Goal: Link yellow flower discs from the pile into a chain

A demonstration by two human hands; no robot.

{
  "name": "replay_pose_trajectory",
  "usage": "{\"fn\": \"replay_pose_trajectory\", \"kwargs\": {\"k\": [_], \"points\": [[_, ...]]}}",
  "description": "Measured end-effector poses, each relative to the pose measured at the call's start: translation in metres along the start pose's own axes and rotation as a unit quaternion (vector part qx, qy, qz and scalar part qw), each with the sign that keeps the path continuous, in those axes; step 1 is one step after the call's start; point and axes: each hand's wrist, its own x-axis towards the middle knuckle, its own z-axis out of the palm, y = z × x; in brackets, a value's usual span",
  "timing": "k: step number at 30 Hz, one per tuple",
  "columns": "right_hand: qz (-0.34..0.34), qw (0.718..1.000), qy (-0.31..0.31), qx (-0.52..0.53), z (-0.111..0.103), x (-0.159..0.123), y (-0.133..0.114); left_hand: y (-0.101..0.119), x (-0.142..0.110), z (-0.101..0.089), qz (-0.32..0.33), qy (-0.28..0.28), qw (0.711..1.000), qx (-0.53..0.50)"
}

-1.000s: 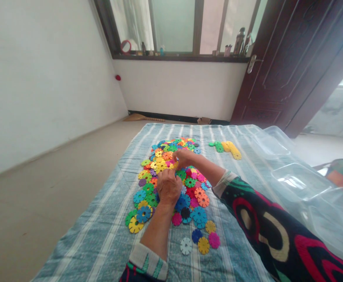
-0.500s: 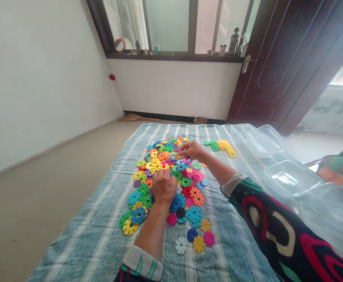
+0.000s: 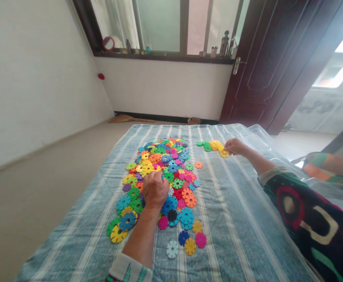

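Note:
Over a spread-out pile of notched plastic discs (image 3: 177, 183) in many colours, my left hand (image 3: 155, 190) rests with its fingers curled. A bit of teal shows at its fingertips, but what it holds is hard to make out. My right hand (image 3: 236, 147) is farther out to the right, thumb and fingers pinched at the end of a small row of discs. A yellow notched disc (image 3: 224, 153) lies at those fingertips. In that row, green discs (image 3: 207, 146) lie left and yellow discs (image 3: 215, 145) overlap toward the right.
Clear plastic containers (image 3: 257, 137) stand along the right side of the striped cloth (image 3: 227, 203). Several loose discs, including a white disc (image 3: 172, 249), lie near me. Beyond the cloth are a wall, a windowsill (image 3: 165, 58) and a dark red door (image 3: 256, 66).
My right hand has moved right, from above the far part of the pile to the yellow end of the row. My left hand stays on the pile. The view has shifted slightly.

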Motion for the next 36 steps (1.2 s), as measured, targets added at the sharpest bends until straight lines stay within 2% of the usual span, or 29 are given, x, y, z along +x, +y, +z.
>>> {"fn": "replay_pose_trajectory", "kwargs": {"k": [4, 11, 18, 24, 29, 36], "points": [[0.007, 1.000, -0.006, -0.026, 0.003, 0.003, 0.013, -0.001, 0.000, 0.000, 0.007, 0.006, 1.000, 0.008], [-0.004, 0.999, -0.002, -0.053, 0.012, 0.015, 0.023, -0.002, 0.001, 0.000, 0.010, 0.007, 1.000, 0.007], [0.041, 0.997, 0.052, -0.049, 0.016, 0.015, 0.032, -0.002, 0.000, 0.001, 0.002, 0.004, 1.000, 0.004], [0.142, 0.975, 0.011, -0.168, 0.030, 0.003, 0.026, -0.001, 0.000, 0.001, 0.010, 0.014, 1.000, 0.006], [0.166, 0.962, 0.052, -0.212, 0.042, -0.003, 0.018, -0.002, 0.000, 0.001, 0.011, 0.012, 1.000, 0.002], [0.170, 0.961, 0.070, -0.204, 0.044, -0.005, 0.013, -0.002, 0.000, 0.001, 0.002, -0.001, 1.000, 0.001]]}}
